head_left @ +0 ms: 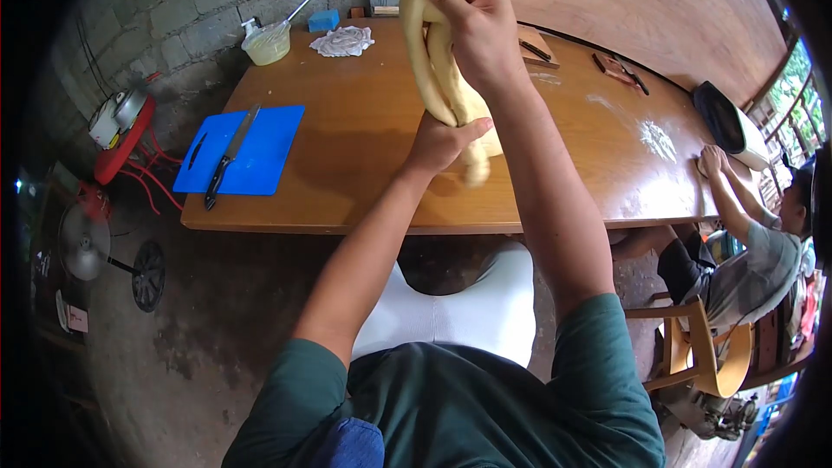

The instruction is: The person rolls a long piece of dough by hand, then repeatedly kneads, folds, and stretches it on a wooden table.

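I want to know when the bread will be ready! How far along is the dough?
Done: the dough is already a smooth, long rope, and flour dusts the table. In hand: the right hand lifts the looped rope high while the left hand grips it lower down. Left: it looks unshaped and unbaked, so probably a good while to go.

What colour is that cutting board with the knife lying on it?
The cutting board is bright blue, and the knife on it has a black handle. The head view shows it clearly.
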The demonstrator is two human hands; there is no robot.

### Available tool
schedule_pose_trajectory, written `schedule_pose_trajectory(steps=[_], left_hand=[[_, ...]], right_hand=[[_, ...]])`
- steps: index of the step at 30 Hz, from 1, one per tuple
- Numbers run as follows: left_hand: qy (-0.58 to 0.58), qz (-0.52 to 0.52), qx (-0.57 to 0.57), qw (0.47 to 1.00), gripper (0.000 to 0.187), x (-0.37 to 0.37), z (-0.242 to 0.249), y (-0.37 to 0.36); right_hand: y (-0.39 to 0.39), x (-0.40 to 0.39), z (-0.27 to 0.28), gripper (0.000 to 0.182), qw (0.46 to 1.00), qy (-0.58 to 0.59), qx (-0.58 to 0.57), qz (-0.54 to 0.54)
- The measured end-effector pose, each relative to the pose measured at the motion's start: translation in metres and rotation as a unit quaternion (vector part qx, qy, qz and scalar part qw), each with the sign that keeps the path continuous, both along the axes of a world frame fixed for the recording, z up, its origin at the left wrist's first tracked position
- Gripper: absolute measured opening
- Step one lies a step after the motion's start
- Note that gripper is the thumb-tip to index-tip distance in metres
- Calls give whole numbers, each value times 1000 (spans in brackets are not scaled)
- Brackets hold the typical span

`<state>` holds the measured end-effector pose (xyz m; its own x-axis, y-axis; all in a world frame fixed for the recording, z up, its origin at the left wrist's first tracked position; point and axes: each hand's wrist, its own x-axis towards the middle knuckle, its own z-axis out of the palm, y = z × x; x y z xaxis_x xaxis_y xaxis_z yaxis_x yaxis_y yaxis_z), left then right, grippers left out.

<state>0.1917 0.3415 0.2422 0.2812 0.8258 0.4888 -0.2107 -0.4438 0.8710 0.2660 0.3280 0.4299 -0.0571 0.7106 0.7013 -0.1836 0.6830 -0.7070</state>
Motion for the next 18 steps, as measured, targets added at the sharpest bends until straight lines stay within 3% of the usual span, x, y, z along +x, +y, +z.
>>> schedule_pose_trajectory(steps=[1,2,4,6,8,10,11,12,13,14,15,16,18], left_hand=[[4,9,-30,999,68,8,-5,0],[3,0,-31,1000,68,8,-4,-2],[130,77,40,988,51,-17,5,3],[165,5,13,986,47,-59,13,26],[299,-36,62,952,40,-84,91,8],[406,24,198,892,36,-91,164,-5],[379,94,303,869,36,-94,190,3],[348,162,402,831,36,-98,213,12],[357,205,356,839,33,-103,238,19],[364,250,311,842,31,-108,261,19],[369,257,307,839,31,-102,277,-1],[326,279,433,793,40,-88,289,-28],[280,293,548,731,49,-92,282,-23]], right_hand=[[-2,8,-2,30,999,-25,-33,-4],[-7,22,-6,30,999,-27,-34,-13],[-20,68,-14,32,957,-203,95,-183],[-37,136,-18,30,883,-383,67,-261],[-53,177,-11,28,818,-523,23,-238],[-54,193,5,22,837,-494,53,-226],[-60,193,28,24,877,-434,34,-203],[-63,198,58,25,817,-478,74,-314],[-28,241,75,23,820,-398,177,-372],[13,298,107,20,759,-401,239,-454],[-20,244,123,44,712,-358,405,-448],[-17,230,116,44,716,-353,407,-444],[-5,217,94,26,701,-404,281,-516]])
